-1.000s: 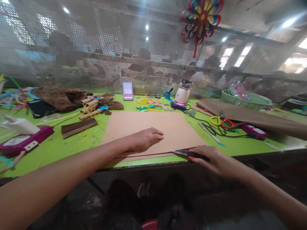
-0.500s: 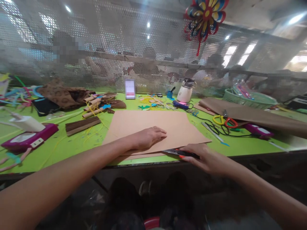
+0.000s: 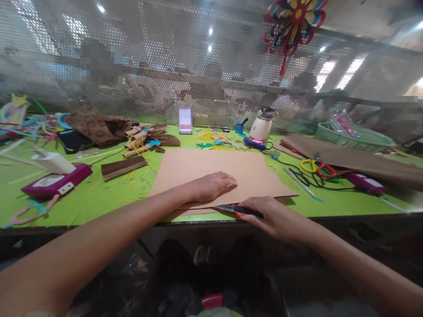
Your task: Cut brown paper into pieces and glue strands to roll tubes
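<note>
A large tan paper sheet lies on the green table, folded over along its near edge. My left hand rests flat on the sheet near that edge, fingers stretched out. My right hand is closed round a red and black utility knife. The knife lies low along the sheet's near edge with its blade pointing left, just below my left hand.
Yellow and red scissors and black cables lie to the right, beside brown paper sheets and a green basket. A white kettle stands at the back. Paper rolls, a brown strip bundle and a magenta box lie left.
My right hand has slid the knife leftward along the sheet's near edge. My left hand has stayed flat on the sheet. The view has drifted slightly.
</note>
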A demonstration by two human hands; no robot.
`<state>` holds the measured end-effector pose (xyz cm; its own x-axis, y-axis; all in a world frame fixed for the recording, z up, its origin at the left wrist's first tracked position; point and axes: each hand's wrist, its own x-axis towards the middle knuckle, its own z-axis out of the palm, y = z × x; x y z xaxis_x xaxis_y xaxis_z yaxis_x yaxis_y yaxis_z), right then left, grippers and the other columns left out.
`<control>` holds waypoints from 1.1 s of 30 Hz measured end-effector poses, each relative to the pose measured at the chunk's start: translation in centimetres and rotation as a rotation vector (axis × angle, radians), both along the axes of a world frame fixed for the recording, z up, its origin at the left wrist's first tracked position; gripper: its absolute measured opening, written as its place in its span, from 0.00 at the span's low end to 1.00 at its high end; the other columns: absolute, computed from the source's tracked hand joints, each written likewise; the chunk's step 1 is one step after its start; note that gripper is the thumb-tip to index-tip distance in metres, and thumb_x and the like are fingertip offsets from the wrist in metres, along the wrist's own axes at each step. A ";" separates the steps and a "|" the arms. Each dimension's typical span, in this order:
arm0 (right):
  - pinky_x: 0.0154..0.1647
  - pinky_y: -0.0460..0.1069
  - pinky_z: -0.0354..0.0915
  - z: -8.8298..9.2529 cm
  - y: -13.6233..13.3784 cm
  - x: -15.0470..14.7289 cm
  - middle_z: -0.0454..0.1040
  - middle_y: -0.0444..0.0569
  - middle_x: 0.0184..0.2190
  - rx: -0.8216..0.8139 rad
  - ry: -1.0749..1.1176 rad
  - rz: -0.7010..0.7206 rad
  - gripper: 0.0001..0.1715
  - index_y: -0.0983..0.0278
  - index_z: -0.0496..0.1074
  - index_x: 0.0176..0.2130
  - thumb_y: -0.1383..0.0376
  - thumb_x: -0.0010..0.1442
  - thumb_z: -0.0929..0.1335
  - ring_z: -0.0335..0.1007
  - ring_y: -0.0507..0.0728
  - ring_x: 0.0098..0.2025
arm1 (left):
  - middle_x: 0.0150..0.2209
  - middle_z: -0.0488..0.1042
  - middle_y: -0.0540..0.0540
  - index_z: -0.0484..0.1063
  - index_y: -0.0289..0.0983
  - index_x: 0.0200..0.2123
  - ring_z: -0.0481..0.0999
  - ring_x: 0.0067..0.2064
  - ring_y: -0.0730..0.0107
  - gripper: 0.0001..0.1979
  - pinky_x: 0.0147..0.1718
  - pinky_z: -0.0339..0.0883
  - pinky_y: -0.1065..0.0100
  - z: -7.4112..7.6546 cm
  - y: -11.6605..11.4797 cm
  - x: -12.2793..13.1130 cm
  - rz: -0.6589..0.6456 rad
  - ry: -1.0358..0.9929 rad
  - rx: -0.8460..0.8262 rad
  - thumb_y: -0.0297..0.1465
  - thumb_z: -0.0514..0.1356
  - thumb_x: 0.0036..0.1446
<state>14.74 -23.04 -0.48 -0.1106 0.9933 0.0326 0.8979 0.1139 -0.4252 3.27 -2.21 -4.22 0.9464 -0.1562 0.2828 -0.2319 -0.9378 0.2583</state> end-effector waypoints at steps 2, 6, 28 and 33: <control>0.46 0.51 0.63 0.0 0.2 -0.1 0.76 0.53 0.43 0.002 0.000 0.009 0.20 0.65 0.71 0.49 0.57 0.66 0.60 0.71 0.58 0.44 | 0.53 0.71 0.39 0.70 0.34 0.50 0.67 0.55 0.65 0.17 0.56 0.59 0.64 0.0 0.0 0.2 0.002 -0.009 0.028 0.34 0.46 0.68; 0.46 0.50 0.62 0.5 0.0 0.6 0.77 0.51 0.43 -0.011 -0.001 0.014 0.20 0.63 0.72 0.49 0.56 0.66 0.61 0.71 0.59 0.45 | 0.49 0.72 0.38 0.71 0.33 0.46 0.68 0.51 0.65 0.16 0.52 0.60 0.65 0.4 -0.9 0.6 0.002 -0.022 0.115 0.31 0.46 0.67; 0.44 0.51 0.64 -0.1 0.4 0.2 0.76 0.54 0.42 -0.011 0.005 0.022 0.20 0.64 0.71 0.49 0.56 0.66 0.60 0.71 0.59 0.42 | 0.46 0.71 0.41 0.72 0.37 0.46 0.66 0.44 0.64 0.16 0.48 0.58 0.62 1.1 3.2 -5.9 0.104 -0.030 0.272 0.31 0.46 0.66; 0.44 0.51 0.64 -0.1 0.6 -1.0 0.76 0.54 0.42 -0.003 0.025 0.033 0.19 0.65 0.71 0.49 0.57 0.66 0.60 0.71 0.58 0.42 | 0.46 0.71 0.41 0.71 0.37 0.46 0.65 0.44 0.63 0.14 0.47 0.58 0.64 1.5 3.1 -5.9 0.104 -0.001 0.330 0.28 0.47 0.65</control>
<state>13.70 -22.41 -0.54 -0.1422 0.9893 0.0324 0.8827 0.1416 -0.4482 -2.60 0.91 -2.75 0.9617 -0.1424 0.2340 -0.1310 -0.9894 -0.0634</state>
